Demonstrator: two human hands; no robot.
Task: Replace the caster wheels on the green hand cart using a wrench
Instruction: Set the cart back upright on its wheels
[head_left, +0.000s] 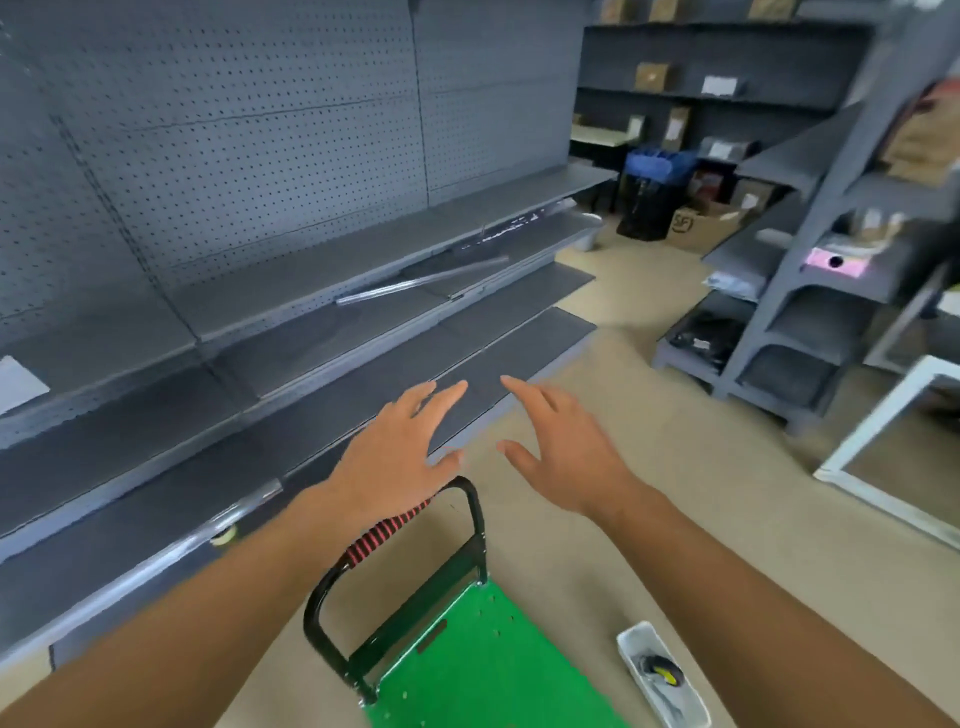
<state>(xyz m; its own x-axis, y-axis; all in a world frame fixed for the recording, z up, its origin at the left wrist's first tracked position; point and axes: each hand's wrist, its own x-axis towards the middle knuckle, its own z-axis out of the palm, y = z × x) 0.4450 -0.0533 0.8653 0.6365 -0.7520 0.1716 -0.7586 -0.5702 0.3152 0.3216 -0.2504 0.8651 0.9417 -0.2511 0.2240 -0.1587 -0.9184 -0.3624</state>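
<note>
While the cart (483, 670) has a green deck, its handle (476, 514) is black.

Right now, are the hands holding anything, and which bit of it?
Nothing is held. The left hand and the right hand are both spread open with straight fingers; neither grips the handle of the green cart.

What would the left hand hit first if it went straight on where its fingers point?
Probably the lowest grey shelf: the left hand, open above the cart handle, points at it with nothing between. Depth is unclear.
</note>
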